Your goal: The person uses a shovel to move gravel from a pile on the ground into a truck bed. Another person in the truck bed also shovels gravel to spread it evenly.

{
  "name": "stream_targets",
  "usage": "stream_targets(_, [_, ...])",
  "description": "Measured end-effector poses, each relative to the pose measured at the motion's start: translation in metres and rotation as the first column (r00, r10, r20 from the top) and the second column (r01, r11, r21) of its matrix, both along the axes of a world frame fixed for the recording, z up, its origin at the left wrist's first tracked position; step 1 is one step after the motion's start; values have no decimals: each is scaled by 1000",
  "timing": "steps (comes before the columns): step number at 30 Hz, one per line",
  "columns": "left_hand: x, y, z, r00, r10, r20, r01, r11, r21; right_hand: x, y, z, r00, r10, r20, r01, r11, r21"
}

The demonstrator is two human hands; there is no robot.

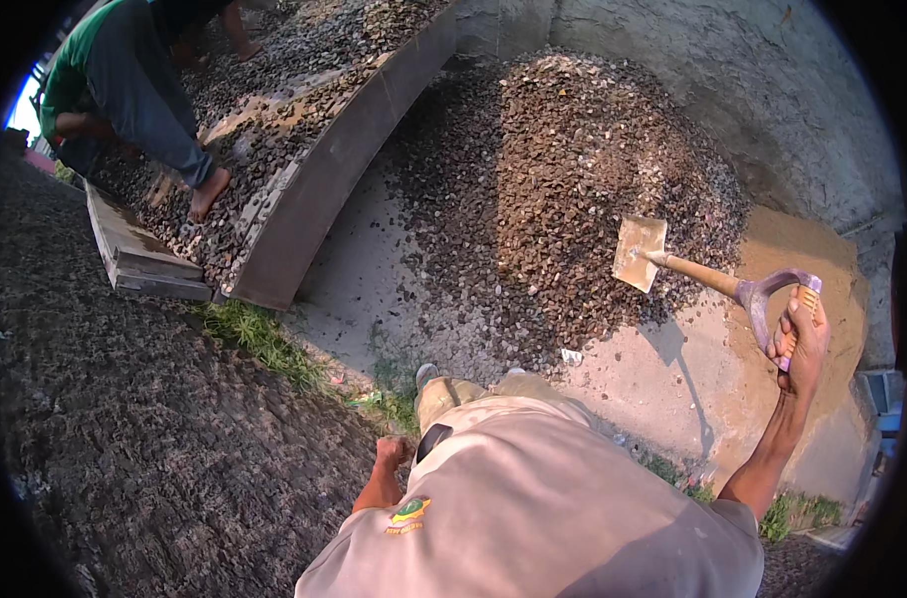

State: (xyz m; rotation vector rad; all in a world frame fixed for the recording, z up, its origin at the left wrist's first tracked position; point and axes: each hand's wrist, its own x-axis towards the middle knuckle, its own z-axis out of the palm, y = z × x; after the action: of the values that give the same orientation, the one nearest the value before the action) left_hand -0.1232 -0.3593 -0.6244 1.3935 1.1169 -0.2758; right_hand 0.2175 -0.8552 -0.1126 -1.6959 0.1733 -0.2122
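Observation:
My right hand (798, 334) grips the purple D-handle (757, 304) of a shovel with a wooden shaft (702, 274), held out to the right. Its pale, dirt-stained square blade (635, 249) is over the gravel pile (573, 149), its shadow falling on the concrete. My left hand (391, 450) hangs low beside my hip, fingers curled; whether anything is inside them is hidden. My beige shirt fills the lower middle.
A person (134, 90) in green top, barefoot, stands upper left on gravel behind boards (329, 189). A sand heap (807, 279) lies right, against a concrete wall (692, 45). Dark rough ground (105, 399) and grass (254, 339) border the concrete pad (354, 279).

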Motion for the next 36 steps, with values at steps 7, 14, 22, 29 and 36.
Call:
stream_targets(7, [78, 102, 30, 976, -60, -212, 54, 998, -35, -45, 86, -67, 997, 51, -53, -57, 991, -121])
stream_targets(14, [214, 214, 32, 970, -243, 18, 243, 970, 11, -92, 154, -81, 952, -32, -306, -60, 956, -287])
stream_targets(22, [288, 93, 62, 818, -558, 138, 575, 800, -173, -174, 253, -190, 971, 102, -216, -179, 909, -377])
stream_targets(29, [271, -85, 118, 654, -704, 276, 662, 356, -659, -197, 243, -201, 901, 178, -396, -322, 885, -335])
stream_targets(36, [309, -185, 205, 559, -742, 371, 719, 210, -663, -199, 214, -216, 892, 274, -361, -380, 885, -269])
